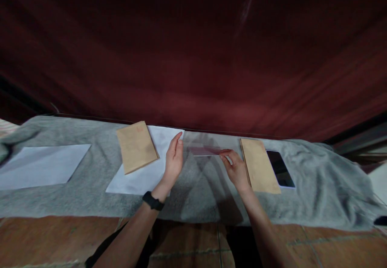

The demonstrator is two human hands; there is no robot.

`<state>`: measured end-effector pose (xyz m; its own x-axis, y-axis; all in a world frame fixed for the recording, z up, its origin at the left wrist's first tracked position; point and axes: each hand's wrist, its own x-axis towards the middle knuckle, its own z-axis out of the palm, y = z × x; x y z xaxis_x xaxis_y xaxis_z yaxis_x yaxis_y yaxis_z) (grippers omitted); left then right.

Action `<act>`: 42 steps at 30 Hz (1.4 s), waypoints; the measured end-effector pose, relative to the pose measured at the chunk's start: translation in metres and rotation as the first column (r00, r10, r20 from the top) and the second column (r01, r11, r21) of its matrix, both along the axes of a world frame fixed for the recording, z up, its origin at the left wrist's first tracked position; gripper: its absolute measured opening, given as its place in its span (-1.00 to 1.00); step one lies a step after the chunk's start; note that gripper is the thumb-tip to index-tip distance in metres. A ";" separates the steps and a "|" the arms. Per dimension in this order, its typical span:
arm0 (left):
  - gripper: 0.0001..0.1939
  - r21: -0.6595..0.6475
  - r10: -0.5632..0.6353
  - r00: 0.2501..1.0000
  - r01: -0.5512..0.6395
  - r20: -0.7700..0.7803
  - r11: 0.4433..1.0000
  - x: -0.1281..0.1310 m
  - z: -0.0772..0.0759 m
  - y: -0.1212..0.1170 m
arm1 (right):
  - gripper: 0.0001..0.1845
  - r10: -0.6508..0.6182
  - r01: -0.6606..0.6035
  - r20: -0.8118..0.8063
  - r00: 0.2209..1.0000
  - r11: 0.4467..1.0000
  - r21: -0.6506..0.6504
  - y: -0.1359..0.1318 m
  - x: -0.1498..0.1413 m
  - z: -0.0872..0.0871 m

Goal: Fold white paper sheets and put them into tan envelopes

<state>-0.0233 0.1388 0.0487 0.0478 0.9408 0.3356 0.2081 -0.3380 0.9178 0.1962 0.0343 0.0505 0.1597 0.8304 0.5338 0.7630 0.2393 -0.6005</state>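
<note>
My right hand (236, 169) pinches one end of a thin see-through plastic sheet (205, 151) between thumb and fingertips. The sheet is held roughly level over the grey cloth, its other end pointing toward my left hand (174, 157). That left hand is upright on its edge with fingers stretched out, holding nothing that I can see. Below it lies a white paper sheet (142, 183), partly covered by a brown paper envelope stack (137, 147). Just right of my right hand is another brown envelope stack (260, 165).
A dark-screened phone (281, 169) lies beside the right envelopes. Another white sheet (45, 165) rests at the far left. Grey cloth (320, 187) covers the long narrow surface, with a dark red panel (193, 70) behind it and tiled floor (54, 239) in front.
</note>
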 end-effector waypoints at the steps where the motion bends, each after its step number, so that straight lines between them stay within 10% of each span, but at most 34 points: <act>1: -0.58 -0.007 -0.019 1.000 0.019 -0.024 1.000 -0.001 -0.002 0.000 | -0.81 0.029 -0.028 0.056 0.998 0.999 -0.016 -0.005 -0.003 -0.002; 10: -0.60 0.020 -0.238 0.786 0.303 -0.570 0.953 0.009 -0.037 -0.023 | -0.79 0.307 -0.207 0.346 0.887 0.932 -0.297 -0.039 -0.019 -0.008; 18: -0.45 0.114 -0.137 0.511 0.429 -0.849 0.896 0.026 -0.048 -0.076 | -0.49 0.134 -0.020 0.295 0.946 0.934 -0.357 -0.031 -0.024 -0.035; 42: -0.39 0.058 -0.173 0.376 0.530 -0.910 0.846 0.001 -0.043 -0.069 | -0.39 0.010 0.185 0.456 0.890 0.905 -0.382 -0.026 -0.021 -0.070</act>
